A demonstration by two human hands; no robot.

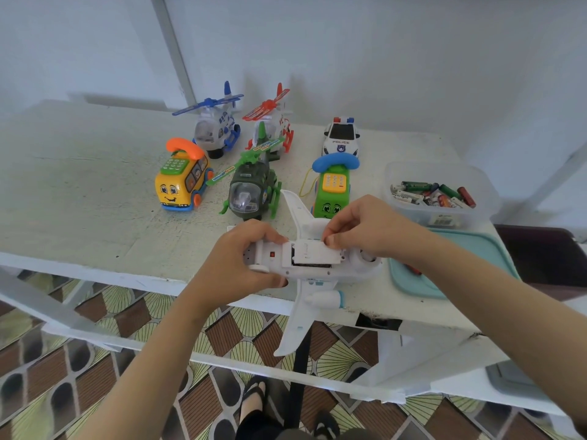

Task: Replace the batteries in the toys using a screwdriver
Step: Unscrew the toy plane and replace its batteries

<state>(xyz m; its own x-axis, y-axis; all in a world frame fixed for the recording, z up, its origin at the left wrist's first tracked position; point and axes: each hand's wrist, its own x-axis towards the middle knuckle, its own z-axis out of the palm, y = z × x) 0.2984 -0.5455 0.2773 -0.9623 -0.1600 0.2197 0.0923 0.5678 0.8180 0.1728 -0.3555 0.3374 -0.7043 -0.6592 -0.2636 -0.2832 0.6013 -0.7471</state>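
A white toy airplane (313,281) lies belly-up at the table's front edge, one wing hanging over the edge. My left hand (241,258) grips its fuselage at the left end. My right hand (362,230) pinches the far edge of the white battery cover (314,254), which sits tilted over the compartment with a dark gap along its near side. A clear plastic box of batteries (438,195) stands at the right. A red object, partly hidden by my right wrist, lies on the teal lid (457,268); I cannot tell what it is.
Other toys stand behind the airplane: a yellow phone bus (182,182), a green helicopter (251,188), a green phone car (332,188), a blue helicopter (216,122), a red helicopter (273,119) and a police car (341,136). The white table (79,192) backs onto a wall.
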